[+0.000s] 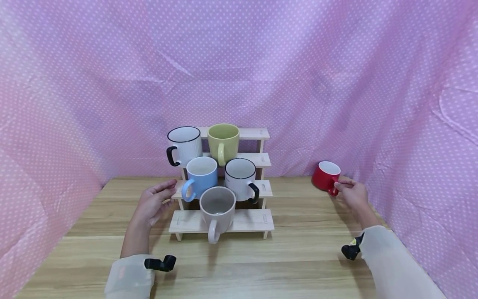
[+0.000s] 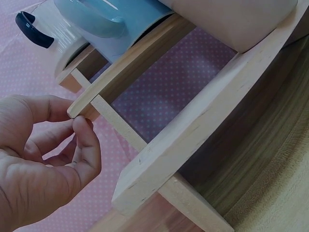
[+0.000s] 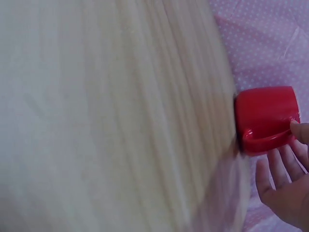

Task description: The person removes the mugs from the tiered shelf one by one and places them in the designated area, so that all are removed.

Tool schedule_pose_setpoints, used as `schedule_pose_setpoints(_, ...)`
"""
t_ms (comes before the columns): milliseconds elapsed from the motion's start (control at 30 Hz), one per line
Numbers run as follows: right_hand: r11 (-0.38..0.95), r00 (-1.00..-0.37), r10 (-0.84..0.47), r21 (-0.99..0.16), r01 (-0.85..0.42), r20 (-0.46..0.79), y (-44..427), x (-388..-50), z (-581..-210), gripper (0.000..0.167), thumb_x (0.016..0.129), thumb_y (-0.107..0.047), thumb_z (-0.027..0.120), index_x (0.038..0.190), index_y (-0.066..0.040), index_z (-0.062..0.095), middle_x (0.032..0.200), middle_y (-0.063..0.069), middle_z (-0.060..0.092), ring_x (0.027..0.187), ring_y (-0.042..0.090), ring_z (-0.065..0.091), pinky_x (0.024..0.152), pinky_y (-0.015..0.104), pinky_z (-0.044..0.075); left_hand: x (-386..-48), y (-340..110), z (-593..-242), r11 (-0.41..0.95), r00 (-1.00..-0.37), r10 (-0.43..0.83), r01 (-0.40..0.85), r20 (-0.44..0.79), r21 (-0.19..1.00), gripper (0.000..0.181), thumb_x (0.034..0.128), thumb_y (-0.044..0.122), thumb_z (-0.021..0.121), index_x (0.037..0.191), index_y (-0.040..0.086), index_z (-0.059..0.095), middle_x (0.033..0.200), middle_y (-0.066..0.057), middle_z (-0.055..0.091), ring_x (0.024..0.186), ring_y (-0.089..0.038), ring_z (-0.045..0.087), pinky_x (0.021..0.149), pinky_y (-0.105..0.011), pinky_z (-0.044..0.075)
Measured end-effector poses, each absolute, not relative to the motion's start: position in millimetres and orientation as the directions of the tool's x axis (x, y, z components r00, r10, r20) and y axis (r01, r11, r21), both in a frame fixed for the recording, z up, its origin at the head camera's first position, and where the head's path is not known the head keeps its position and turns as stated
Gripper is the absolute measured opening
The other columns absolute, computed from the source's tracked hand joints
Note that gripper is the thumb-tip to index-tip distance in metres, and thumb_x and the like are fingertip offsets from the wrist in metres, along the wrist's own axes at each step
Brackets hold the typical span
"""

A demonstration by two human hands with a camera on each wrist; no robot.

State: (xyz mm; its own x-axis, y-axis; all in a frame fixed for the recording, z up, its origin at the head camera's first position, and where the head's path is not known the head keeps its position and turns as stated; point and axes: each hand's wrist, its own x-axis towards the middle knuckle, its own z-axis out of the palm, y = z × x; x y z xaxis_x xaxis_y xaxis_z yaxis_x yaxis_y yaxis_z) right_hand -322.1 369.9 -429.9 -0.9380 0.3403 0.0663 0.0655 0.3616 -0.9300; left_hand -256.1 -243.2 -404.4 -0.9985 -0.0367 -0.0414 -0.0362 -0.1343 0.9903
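The left arm [image 1: 135, 241] and right arm [image 1: 367, 216] reach forward, well apart, bare beyond pale sleeves [image 1: 128, 278]. The left hand [image 1: 154, 204] brings bent fingers and thumb together in a pinch; the right hand [image 1: 354, 193] (thumb opposite its fingers) pinches too.

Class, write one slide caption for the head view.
Left hand pinches a tiered wooden rack of five mugs; right hand holds a red mug by its handle.
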Motion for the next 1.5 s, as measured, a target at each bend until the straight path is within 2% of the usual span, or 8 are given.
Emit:
schedule_pose_setpoints(100, 0.455, -0.919, 0.370, -0.889, 0.051, 0.137, 368, -323, -423, 0.045, 0.100, -0.027, 0.068, 0.130, 0.006, 0.061, 0.092, -0.011, 0.062, 0.082, -0.003, 0.055, 0.069, 0.013, 0.050, -256, -244, -404, -0.140, -0.999, -0.034, -0.037, -0.042, 0.989, 0.051, 0.1024, 0.006, 0.061, 0.149, -0.008, 0.045, 0.114, 0.011, 0.065, 0.097, -0.008, 0.060, 0.077, -0.020, 0.054)
schedule_pose_setpoints(200, 0.512, -0.905, 0.371, -0.859, 0.010, 0.210, 363, -325, -414, 0.046, 0.100, -0.030, 0.067, 0.127, 0.006, 0.064, 0.100, 0.001, 0.067, 0.080, -0.008, 0.054, 0.069, 0.010, 0.047, -255, -244, -404, -0.148, -0.998, -0.033, -0.041, -0.047, 0.988, 0.048, 0.1025, 0.005, 0.061, 0.147, -0.005, 0.049, 0.114, 0.011, 0.065, 0.098, -0.009, 0.059, 0.077, -0.020, 0.054)
schedule_pose_setpoints(400, 0.566, -0.907, 0.305, -0.821, -0.073, 0.291, 342, -328, -393, 0.045, 0.101, -0.031, 0.065, 0.127, 0.006, 0.064, 0.120, 0.026, 0.067, 0.080, -0.011, 0.054, 0.073, 0.009, 0.047, -255, -244, -403, -0.148, -0.998, -0.030, -0.048, -0.053, 0.988, 0.053, 0.1033, 0.004, 0.058, 0.151, -0.009, 0.040, 0.112, 0.012, 0.065, 0.100, -0.010, 0.059, 0.078, -0.020, 0.054)
schedule_pose_setpoints(700, 0.598, -0.911, 0.180, -0.777, -0.198, 0.371, 302, -333, -364, 0.042, 0.101, -0.031, 0.067, 0.124, 0.005, 0.067, 0.116, 0.025, 0.070, 0.087, -0.006, 0.059, 0.079, 0.008, 0.047, -256, -244, -404, -0.152, -0.999, -0.026, -0.042, -0.046, 0.988, 0.054, 0.1024, 0.006, 0.061, 0.150, -0.009, 0.041, 0.117, 0.008, 0.064, 0.099, -0.011, 0.059, 0.076, -0.019, 0.054)
schedule_pose_setpoints(933, 0.548, -0.925, 0.034, -0.781, -0.298, 0.377, 266, -334, -346, 0.040, 0.102, -0.027, 0.067, 0.127, 0.004, 0.065, 0.115, 0.021, 0.069, 0.098, 0.013, 0.065, 0.079, 0.010, 0.050, -257, -244, -405, -0.175, -0.999, -0.018, -0.034, -0.038, 0.984, 0.054, 0.1018, 0.005, 0.063, 0.149, -0.010, 0.042, 0.126, 0.001, 0.061, 0.101, -0.013, 0.057, 0.074, -0.017, 0.054)
schedule_pose_setpoints(1100, 0.511, -0.917, -0.048, -0.778, -0.364, 0.397, 238, -333, -334, 0.035, 0.100, -0.018, 0.069, 0.126, 0.006, 0.065, 0.112, 0.022, 0.069, 0.100, 0.024, 0.066, 0.079, 0.014, 0.051, -257, -244, -405, -0.166, -0.999, -0.016, -0.032, -0.035, 0.986, 0.053, 0.1020, 0.006, 0.062, 0.149, -0.009, 0.044, 0.125, 0.002, 0.061, 0.101, -0.011, 0.057, 0.074, -0.018, 0.053)
schedule_pose_setpoints(1367, 0.516, -0.903, -0.173, -0.745, -0.422, 0.392, 197, -322, -313, 0.036, 0.100, -0.018, 0.069, 0.129, 0.002, 0.066, 0.115, 0.020, 0.070, 0.107, 0.035, 0.066, 0.091, 0.044, 0.057, -257, -245, -405, -0.178, -0.999, -0.023, -0.035, -0.040, 0.983, 0.050, 0.1017, 0.006, 0.063, 0.148, -0.008, 0.047, 0.118, 0.007, 0.064, 0.097, -0.009, 0.058, 0.074, -0.018, 0.053)
schedule_pose_setpoints(1500, 0.523, -0.891, -0.214, -0.723, -0.452, 0.401, 180, -315, -305, 0.039, 0.100, -0.021, 0.069, 0.132, 0.000, 0.065, 0.118, 0.018, 0.070, 0.108, 0.034, 0.066, 0.093, 0.049, 0.056, -258, -245, -405, -0.169, -0.999, -0.025, -0.033, -0.038, 0.985, 0.052, 0.1018, 0.007, 0.063, 0.149, -0.008, 0.045, 0.121, 0.005, 0.063, 0.097, -0.008, 0.058, 0.074, -0.018, 0.054)
